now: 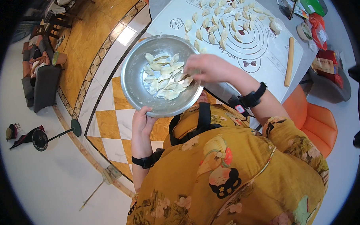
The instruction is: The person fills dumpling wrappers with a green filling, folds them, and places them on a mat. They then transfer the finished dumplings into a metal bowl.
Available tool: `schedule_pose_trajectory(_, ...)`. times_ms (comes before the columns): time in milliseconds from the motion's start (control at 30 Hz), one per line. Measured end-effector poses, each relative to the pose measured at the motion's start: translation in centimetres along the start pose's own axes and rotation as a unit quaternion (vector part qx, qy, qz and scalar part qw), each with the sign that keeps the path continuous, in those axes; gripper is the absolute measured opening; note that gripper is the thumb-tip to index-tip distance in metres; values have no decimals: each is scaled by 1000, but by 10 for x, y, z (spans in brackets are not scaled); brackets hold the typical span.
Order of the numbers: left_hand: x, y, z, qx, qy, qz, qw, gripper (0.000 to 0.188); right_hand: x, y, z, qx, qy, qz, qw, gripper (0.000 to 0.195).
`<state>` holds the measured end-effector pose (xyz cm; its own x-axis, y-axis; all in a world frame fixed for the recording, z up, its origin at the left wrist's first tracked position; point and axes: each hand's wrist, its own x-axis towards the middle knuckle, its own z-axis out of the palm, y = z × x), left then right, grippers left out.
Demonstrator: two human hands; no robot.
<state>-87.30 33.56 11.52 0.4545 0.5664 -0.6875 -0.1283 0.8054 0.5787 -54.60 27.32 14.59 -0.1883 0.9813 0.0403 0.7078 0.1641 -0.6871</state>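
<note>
A stainless steel bowl [137, 93] rests tilted in my left hand [143, 121], whose fingers grip its near rim. Many folded dumplings [167, 77] lie in the bowl, dusted with flour. My right hand [206, 67] is over the bowl's right side, blurred; whether its fingers hold a dumpling cannot be made out. Beyond it, on a white printed pastry mat [261, 62], more dumplings [213, 28] are spread in loose rows. A wooden rolling pin [289, 62] lies along the mat's right side. A small white bowl [276, 25] stands near the farthest dumplings.
A bowl with green bits [304, 31], a red plastic bag [317, 28] and a green container [312, 3] are at the table's far right. An orange chair [317, 119] and a grey chair [333, 83] stand beside the table. Another person [39, 64] is on a distant sofa.
</note>
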Motion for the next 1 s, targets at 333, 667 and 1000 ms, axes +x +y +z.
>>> schedule_pose_trajectory(333, 7, -13, -10, -30, 42, 15, 999, 55, 4, 76, 25, -166, 105, 333, 922, 43)
schedule_pose_trajectory(667, 10, -10, -12, -20, 35, 1, 999, 55, -21, 113, 37, -65, 182, 257, 947, 31)
schedule_pose_trajectory(1000, 7, 4, 0, 34, 47, -13, 998, 55, 8, 21, 9, 60, 63, 116, 989, 35)
